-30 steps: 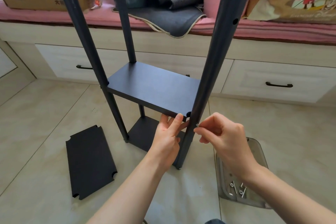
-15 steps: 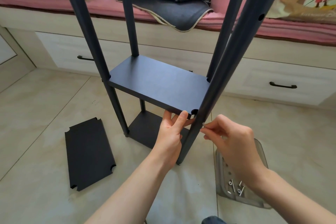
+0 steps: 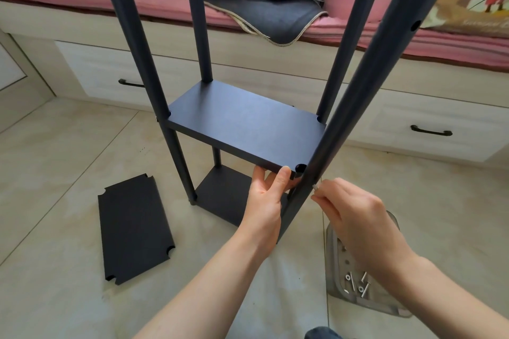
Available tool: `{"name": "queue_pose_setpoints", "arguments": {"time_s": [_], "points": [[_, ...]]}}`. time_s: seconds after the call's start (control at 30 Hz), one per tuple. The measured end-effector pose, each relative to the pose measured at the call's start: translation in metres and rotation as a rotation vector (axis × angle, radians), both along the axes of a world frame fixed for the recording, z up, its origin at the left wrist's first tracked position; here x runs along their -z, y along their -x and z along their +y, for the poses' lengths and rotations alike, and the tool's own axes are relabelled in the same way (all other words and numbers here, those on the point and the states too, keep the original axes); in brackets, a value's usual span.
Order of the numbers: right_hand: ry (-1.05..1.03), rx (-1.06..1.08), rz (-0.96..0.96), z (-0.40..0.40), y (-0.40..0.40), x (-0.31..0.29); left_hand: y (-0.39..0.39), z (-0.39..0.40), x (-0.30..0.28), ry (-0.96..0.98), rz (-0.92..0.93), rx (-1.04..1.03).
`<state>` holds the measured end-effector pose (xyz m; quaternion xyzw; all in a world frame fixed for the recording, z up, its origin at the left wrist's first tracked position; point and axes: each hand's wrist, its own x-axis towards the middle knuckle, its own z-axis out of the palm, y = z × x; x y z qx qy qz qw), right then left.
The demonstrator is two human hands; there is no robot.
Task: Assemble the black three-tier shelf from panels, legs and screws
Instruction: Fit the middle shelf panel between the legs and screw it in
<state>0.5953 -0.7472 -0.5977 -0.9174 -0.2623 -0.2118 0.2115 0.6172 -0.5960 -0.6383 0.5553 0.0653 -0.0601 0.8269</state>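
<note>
The near right leg (image 3: pixel 355 107) now leans further across the frame than a second ago, and the right hand (image 3: pixel 355 217) has slid a little lower along it, pinching a small silver screw (image 3: pixel 315 186) against the leg's side. The left hand (image 3: pixel 265 198) grips the near corner of the middle panel (image 3: pixel 245 126) from beneath, thumb on its front edge beside the corner notch. The half-built black shelf stands on pale floor tiles (image 3: pixel 55 159), its bottom panel (image 3: pixel 223 192) already fixed between the legs. A third panel (image 3: pixel 135 228) lies flat on the floor to the left. A clear tray (image 3: pixel 334 261) beneath the right wrist holds loose screws (image 3: pixel 356 282).
</note>
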Motion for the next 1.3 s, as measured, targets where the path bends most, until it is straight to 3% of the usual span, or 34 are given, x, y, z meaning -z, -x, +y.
{"name": "queue_pose_setpoints", "arguments": {"time_s": [0.3,0.5,0.57,0.67,0.73,1.0,1.3], "points": [[-0.231,0.071,0.047,-0.003,0.001,0.006,0.003,-0.005,0.002,-0.061,-0.009,0.025],[-0.744,0.183,0.422,0.005,0.003,0.003,0.001,-0.006,0.002,-0.095,-0.021,0.015],[-0.686,0.17,0.373,0.006,0.005,0.003,0.0,-0.008,0.002,-0.1,-0.026,0.017],[-0.241,0.138,0.046,0.006,0.007,0.006,0.0,-0.01,0.004,-0.111,-0.026,0.031],[-0.143,0.139,-0.026,0.004,0.006,0.008,-0.001,-0.011,0.006,-0.112,-0.031,0.028],[-0.714,0.191,0.415,0.005,0.007,0.006,-0.002,-0.01,0.007,-0.116,-0.048,0.004],[-0.629,0.158,0.333,0.005,0.004,0.012,-0.001,-0.012,0.005,-0.033,-0.014,0.0]]}}
